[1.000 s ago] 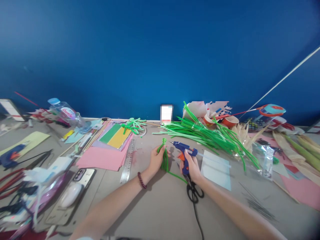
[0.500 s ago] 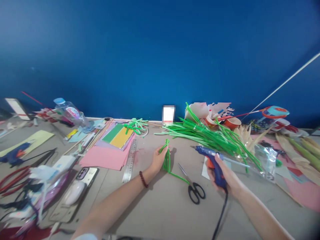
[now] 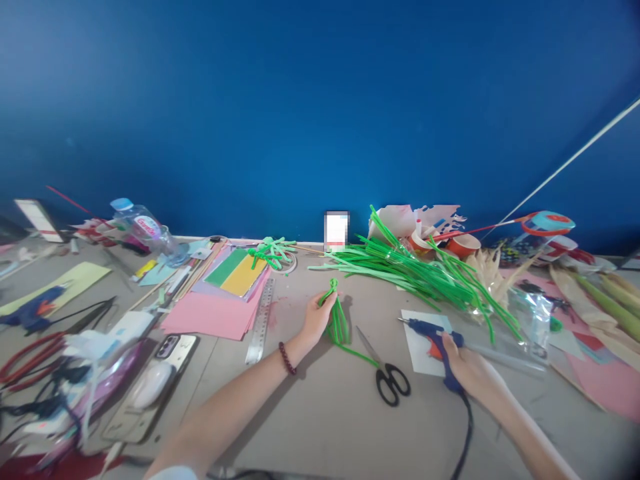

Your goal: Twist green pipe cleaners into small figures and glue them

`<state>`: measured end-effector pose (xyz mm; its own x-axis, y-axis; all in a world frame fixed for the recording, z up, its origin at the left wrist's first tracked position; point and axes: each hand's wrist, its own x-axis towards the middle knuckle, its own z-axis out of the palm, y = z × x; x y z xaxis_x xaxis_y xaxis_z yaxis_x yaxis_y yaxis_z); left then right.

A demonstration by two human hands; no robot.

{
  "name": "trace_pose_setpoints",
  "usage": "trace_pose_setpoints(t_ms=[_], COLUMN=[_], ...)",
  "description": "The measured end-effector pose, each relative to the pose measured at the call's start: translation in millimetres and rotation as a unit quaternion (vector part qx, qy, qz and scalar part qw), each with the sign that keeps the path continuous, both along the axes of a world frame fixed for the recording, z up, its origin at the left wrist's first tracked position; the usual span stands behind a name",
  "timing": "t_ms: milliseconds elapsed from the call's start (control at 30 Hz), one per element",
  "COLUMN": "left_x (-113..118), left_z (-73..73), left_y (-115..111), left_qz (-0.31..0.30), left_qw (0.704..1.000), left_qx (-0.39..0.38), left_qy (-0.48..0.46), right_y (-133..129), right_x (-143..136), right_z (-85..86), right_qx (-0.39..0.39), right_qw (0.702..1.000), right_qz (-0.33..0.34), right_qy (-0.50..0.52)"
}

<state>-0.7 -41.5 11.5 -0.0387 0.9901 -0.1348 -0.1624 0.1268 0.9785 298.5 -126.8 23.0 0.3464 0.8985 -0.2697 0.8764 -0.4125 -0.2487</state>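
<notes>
Green pipe cleaners [image 3: 339,325], looped together at the top with their strands hanging down, are pinched in my left hand [image 3: 320,317]. One long strand trails along the table toward the black-handled scissors [image 3: 393,385], which lie between my two hands. My right hand [image 3: 463,363] is wrapped round the handle of a blue glue gun [image 3: 431,330], its nozzle pointing left over a white sheet of paper [image 3: 417,360]. A clear glue stick seems to extend from the gun's rear, and a dark cord runs down from its handle.
Behind my hands lies a heap of green pipe cleaners [image 3: 425,270]. A metal ruler [image 3: 260,323] and pink paper [image 3: 210,317] are left of my left hand. A phone [image 3: 173,353] lies nearer me, with a second glue gun [image 3: 35,307] at far left. A blue wall [image 3: 320,120] rises behind.
My right hand has moved the glue gun right and a little down, away from the pipe cleaners, over the white paper. My left hand has stayed nearly in place.
</notes>
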Motion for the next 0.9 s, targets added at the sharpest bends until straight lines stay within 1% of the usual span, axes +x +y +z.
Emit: trace_pose_setpoints(t_ms=[100, 233, 300, 367, 433, 533, 600, 667, 767, 833, 867, 900], left_x=[-0.7, -1.3, -1.5, -1.8, -2.1, -2.7, -3.3, -3.8, -4.4, -4.2, -3.8, -3.3], left_z=[-2.1, -7.5, -8.8, -7.8, -5.2, -1.7, -1.2, -1.6, -1.6, -0.5, 0.4, 1.5], left_y=[0.5, 2.2, 2.7, 2.6, 2.1, 1.7, 2.0, 2.5, 2.5, 1.5, 0.6, -0.5], left_qz=[-0.018, -0.027, -0.028, -0.029, -0.028, -0.027, -0.035, -0.046, -0.053, -0.060, -0.063, -0.064], left_qw=[1.000, 1.000, 1.000, 1.000, 1.000, 1.000, 0.999, 0.999, 0.998, 0.998, 0.998, 0.998], left_qx=[-0.004, -0.007, -0.010, -0.010, -0.007, 0.005, 0.010, 0.012, 0.015, 0.020, 0.022, 0.023], left_qy=[0.008, 0.009, 0.007, 0.005, 0.003, -0.003, -0.006, -0.010, -0.015, -0.013, -0.009, -0.007], right_y=[-0.1, 2.4, 3.2, 1.9, -1.4, -5.8, -5.4, -1.5, 8.3, 15.9, 19.8, 23.7], right_x=[-11.5, -17.9, -14.8, -8.9, -3.4, -0.9, -4.1, -9.7, -19.6, -27.8, -33.0, -39.3], right_z=[5.8, 8.7, 8.3, 7.7, 7.4, 6.9, 5.9, 5.0, 7.9, 15.8, 21.9, 29.1], right_qx=[-0.062, -0.069, -0.058, -0.048, -0.047, -0.047, -0.035, -0.022, -0.015, -0.019, -0.011, 0.016], right_qw=[0.998, 0.995, 0.997, 0.999, 0.994, 0.978, 0.972, 0.972, 0.974, 0.982, 0.987, 0.991], right_qz=[0.009, -0.003, -0.004, 0.008, 0.018, -0.015, -0.037, -0.021, 0.037, 0.071, 0.089, 0.101], right_qy=[-0.031, -0.068, -0.055, 0.001, 0.092, 0.205, 0.228, 0.232, 0.224, 0.175, 0.135, 0.086])
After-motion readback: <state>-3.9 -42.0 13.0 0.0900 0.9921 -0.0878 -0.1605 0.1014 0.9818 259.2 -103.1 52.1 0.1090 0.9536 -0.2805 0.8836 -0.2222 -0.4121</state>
